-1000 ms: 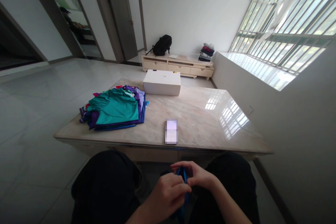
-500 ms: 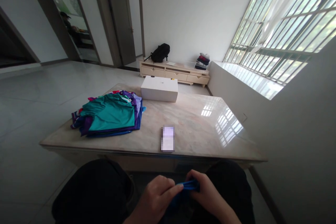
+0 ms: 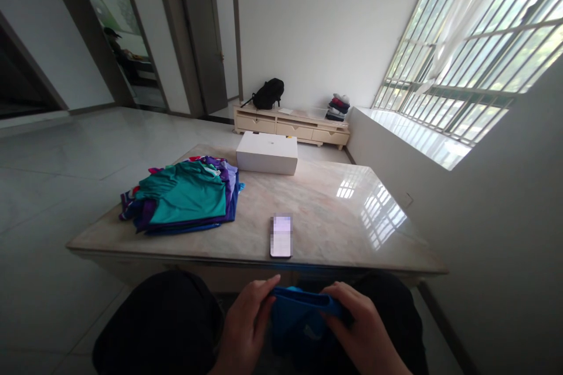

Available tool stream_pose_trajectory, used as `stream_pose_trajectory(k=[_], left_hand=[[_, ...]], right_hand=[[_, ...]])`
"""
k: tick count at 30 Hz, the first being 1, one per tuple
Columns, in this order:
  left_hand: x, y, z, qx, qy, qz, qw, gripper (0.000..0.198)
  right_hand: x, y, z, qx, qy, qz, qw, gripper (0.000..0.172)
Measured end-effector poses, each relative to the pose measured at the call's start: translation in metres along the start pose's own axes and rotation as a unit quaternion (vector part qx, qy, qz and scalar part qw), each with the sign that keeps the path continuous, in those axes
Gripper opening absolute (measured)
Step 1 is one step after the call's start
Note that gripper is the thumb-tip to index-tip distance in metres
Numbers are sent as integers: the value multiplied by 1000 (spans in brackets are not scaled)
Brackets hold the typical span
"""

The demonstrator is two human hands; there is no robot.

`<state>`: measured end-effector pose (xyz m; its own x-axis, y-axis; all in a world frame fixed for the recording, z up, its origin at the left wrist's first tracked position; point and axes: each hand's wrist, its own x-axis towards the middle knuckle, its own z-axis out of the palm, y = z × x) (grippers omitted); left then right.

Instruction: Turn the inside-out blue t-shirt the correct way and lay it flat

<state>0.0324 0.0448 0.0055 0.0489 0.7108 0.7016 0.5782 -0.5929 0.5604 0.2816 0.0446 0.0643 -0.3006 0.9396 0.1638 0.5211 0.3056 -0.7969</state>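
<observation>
A blue garment [image 3: 299, 319] hangs between my knees, its folded top band stretched between both hands. My left hand [image 3: 248, 316] pinches the band's left end between thumb and fingers. At the right end, my right hand [image 3: 358, 319] grips the band, with the thumb in front. The cloth's lower part falls into shadow, so I cannot tell what kind of garment it is. Just beyond, a phone [image 3: 281, 236] with a lit screen lies near the table's front edge. On the table's left lies a pile of clothes [image 3: 189, 196], a teal garment on top.
A white box [image 3: 267, 153] stands at the back of the marble table [image 3: 316, 205]. Behind it, a low cabinet [image 3: 290, 126] bears a black backpack [image 3: 269, 94] and stacked clothes [image 3: 338, 108]. Another person [image 3: 116, 50] is in the far room. A barred window is at right.
My hands have moved apart and slightly up, spreading the blue garment's band wide. More of its cloth now shows below. The view has tilted slightly.
</observation>
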Motion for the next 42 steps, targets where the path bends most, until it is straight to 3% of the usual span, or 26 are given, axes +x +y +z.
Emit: stream_pose_trajectory(k=[4,8,14,16,19,26,29,33,37,40,42], left_hand=[[0,6,-2,-41,-21,-27,999,26],[0,11,-1,-67,-25,-58,996,17],[0,23,8,-73,-21,-193,978,17],[-1,25,11,-61,-11,-210,976,19],[-4,24,10,-37,9,-181,983,18],[-5,18,-7,-13,1,16,1000,18],[-6,19,-9,-22,-8,60,998,21],[-6,18,-11,7,-18,75,997,22],[-9,11,-12,10,-25,65,998,22],[-11,10,-8,-22,-22,24,999,22],[-12,11,-5,-58,-25,-24,998,22]], right_hand=[[-3,0,4,53,9,28,998,16],[-7,0,6,76,-30,63,995,21],[-10,-2,15,39,-46,88,994,24],[-9,-3,19,56,-59,96,992,27],[-8,-3,21,114,-74,97,986,33],[-8,9,20,242,-130,91,957,45],[-9,10,25,248,-110,124,955,41],[-9,4,26,189,-70,123,972,31],[-10,0,22,168,-79,93,978,34],[-18,1,24,218,-75,112,967,36],[-25,2,28,292,-45,166,941,41]])
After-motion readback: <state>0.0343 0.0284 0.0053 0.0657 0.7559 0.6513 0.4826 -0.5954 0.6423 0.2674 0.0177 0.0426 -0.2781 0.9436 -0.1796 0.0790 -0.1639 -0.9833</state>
